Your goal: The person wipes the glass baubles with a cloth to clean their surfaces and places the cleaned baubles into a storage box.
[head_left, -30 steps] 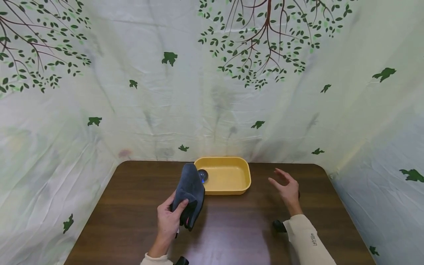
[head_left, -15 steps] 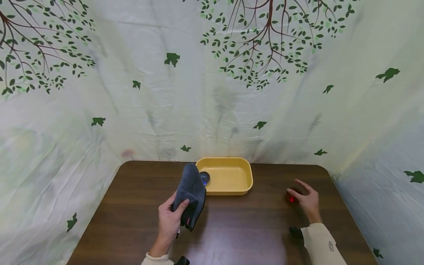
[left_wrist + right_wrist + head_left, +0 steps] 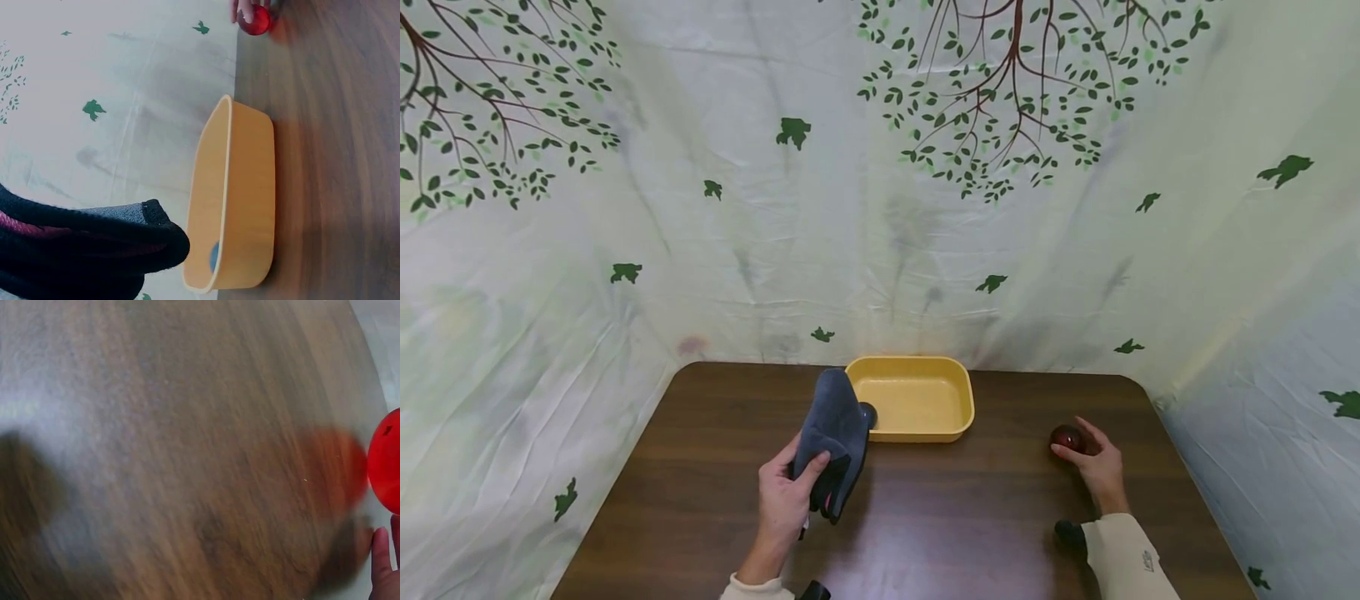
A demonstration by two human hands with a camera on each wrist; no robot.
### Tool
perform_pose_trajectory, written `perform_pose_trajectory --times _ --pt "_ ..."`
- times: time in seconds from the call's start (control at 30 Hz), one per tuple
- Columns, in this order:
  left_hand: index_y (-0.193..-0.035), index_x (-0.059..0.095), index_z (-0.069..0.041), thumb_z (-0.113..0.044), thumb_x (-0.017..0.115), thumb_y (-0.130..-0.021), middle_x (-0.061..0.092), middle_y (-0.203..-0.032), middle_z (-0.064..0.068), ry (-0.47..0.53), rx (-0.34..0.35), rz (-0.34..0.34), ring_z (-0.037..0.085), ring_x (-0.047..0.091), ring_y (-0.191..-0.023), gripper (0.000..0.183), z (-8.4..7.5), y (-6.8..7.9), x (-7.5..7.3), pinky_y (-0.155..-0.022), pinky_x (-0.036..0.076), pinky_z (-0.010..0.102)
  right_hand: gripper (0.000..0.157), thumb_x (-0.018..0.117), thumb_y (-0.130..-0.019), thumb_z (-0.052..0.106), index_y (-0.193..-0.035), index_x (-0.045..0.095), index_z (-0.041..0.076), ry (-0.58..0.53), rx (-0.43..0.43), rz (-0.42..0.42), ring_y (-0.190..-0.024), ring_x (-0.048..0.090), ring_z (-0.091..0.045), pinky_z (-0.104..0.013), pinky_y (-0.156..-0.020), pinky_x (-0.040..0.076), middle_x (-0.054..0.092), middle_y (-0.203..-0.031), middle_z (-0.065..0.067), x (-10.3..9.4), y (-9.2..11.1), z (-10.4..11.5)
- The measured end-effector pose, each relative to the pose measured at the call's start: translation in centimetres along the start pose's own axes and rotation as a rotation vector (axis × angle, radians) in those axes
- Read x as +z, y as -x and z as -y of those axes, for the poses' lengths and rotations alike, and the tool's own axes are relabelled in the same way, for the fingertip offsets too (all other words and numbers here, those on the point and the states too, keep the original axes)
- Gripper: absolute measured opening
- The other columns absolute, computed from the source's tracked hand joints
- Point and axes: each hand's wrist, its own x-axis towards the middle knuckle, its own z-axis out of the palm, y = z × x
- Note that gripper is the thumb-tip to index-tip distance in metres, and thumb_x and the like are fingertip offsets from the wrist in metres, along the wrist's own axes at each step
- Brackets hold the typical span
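Observation:
My left hand (image 3: 782,500) grips a folded dark blue-grey fabric piece (image 3: 831,425) with black edging, thumb across its front. Pinkish-red lining shows inside its folds in the left wrist view. Behind it, a blue ball (image 3: 868,414) sits at the left end of a yellow tray (image 3: 917,436), partly hidden by the fabric. Off to the right, a clear red ball (image 3: 1067,438) lies between the thumb and fingers of my right hand (image 3: 1099,467), which holds it. In the right wrist view the red ball (image 3: 386,464) is cut off by the frame edge.
The brown wooden table (image 3: 955,517) has rounded back corners. A pale cloth backdrop (image 3: 865,250) printed with branches and green birds hangs right behind it and along both sides. The tray stands at the table's back edge.
My right hand has moved right and closed its thumb and fingers about the red ball. The left hand holds the fabric piece almost still; the view has shifted slightly.

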Motion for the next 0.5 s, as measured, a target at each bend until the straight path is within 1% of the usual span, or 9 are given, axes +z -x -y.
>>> perform_pose_trajectory --times 0.07,0.27,0.4,0.5 --pt "-0.118 0.062 0.012 0.012 0.068 -0.082 0.071 -0.098 -0.008 -0.005 -0.004 0.004 0.009 0.068 -0.086 0.037 -0.22 0.00 0.10 -0.074 0.056 0.024 0.076 0.080 -0.080 0.013 -0.145 0.042 0.006 0.001 -0.001 0.002 -0.127 0.041 -0.028 -0.003 -0.077 0.035 0.043 -0.145 -0.019 0.14 -0.05 -0.24" --pt "-0.116 0.064 0.010 0.011 0.069 -0.082 0.072 -0.097 -0.008 -0.003 -0.007 -0.005 0.010 0.068 -0.085 0.035 -0.17 -0.05 0.08 -0.073 0.056 0.023 0.071 0.078 -0.081 0.010 -0.143 0.045 0.005 0.018 0.002 0.012 -0.130 0.039 -0.030 -0.007 -0.080 0.034 0.040 -0.147 -0.019 0.46 -0.14 -0.56" --pt "-0.116 0.064 0.011 0.012 0.068 -0.082 0.072 -0.097 -0.008 -0.006 -0.003 -0.008 0.009 0.068 -0.085 0.035 -0.09 -0.10 0.07 -0.073 0.056 0.022 0.072 0.078 -0.081 0.011 -0.144 0.043 0.006 0.002 0.026 -0.002 -0.131 0.039 -0.031 -0.011 -0.083 0.036 0.038 -0.148 -0.020 0.53 0.06 -0.62" --pt "-0.117 0.062 0.013 0.013 0.067 -0.082 0.071 -0.097 -0.008 -0.009 -0.002 -0.006 0.008 0.068 -0.084 0.035 -0.03 -0.15 0.08 -0.073 0.056 0.022 0.073 0.078 -0.081 0.012 -0.143 0.042 0.005 -0.015 0.057 -0.024 -0.129 0.039 -0.031 -0.009 -0.081 0.035 0.038 -0.147 -0.022 0.55 0.32 -0.66"
